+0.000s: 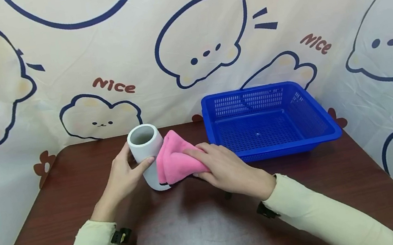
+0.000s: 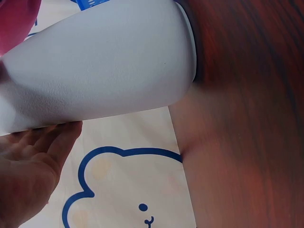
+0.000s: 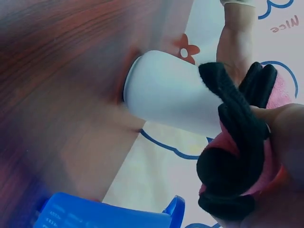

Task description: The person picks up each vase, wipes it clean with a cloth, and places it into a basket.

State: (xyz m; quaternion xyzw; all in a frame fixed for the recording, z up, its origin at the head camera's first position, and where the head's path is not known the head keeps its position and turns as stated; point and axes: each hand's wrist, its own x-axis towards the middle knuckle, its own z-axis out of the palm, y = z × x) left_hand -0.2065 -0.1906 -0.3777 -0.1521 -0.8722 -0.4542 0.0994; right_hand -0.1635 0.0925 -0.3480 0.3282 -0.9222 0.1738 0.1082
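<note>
We find the white vase [image 1: 146, 151] left of centre toward the far side of the brown table [image 1: 206, 232]. It stands upright, mouth up, its long axis close to vertical; a slight lean cannot be judged from these views. The body is widest low down and narrows toward the rim. In both wrist views the same axis runs more across than up and down, base toward the table surface.

We record the left hand [image 1: 124, 172] gripping the vase from its left side, thumb across the near face below the rim, fingers on the far side. The right hand [image 1: 225, 169] grasps a bunched pink cloth [image 1: 179, 161], thumb below and fingers on top. The cloth lies against the vase's right side; one folded peak points up and away from the person, and its black edge runs along the bottom. The right wrist view shows more of this black portion, looped in thick folds.

We note a blue basket [image 1: 285, 148] to the right of the cloth, apart from the vase, its long side running left to right. Behind hangs a pale cartoon-printed backdrop [image 1: 148, 61].
</note>
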